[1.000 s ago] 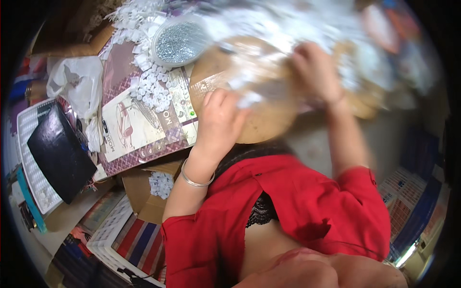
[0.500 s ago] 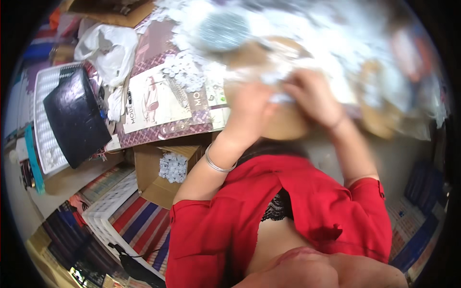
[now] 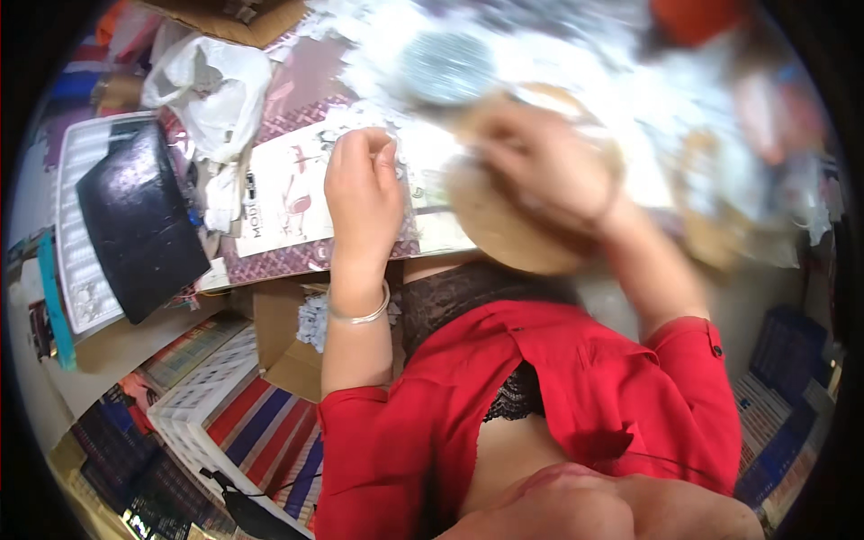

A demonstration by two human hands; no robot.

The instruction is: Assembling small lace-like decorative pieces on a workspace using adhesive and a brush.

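My left hand is raised over the printed paper, beside a heap of small whitish pieces. Its fingers are curled in, and anything inside them is hidden. Smeared by motion, my right hand hangs above a round brown board at the table's front edge. Whether it holds anything I cannot make out. Just beyond the board stands a round, grey-blue, shiny object, its kind unclear. The white printed paper, with a drawn figure, covers part of the table left of the board.
At the left a white perforated tray carries a black sheet. A white plastic bag and a cardboard box lie behind. Below the table, an open carton holds small pale pieces. Blurred whitish material spreads over the far table.
My left hand has moved left, away from my right hand and the round board, to the heap of pieces. My right hand has shifted left over the board. A red-orange shape appears at upper right.
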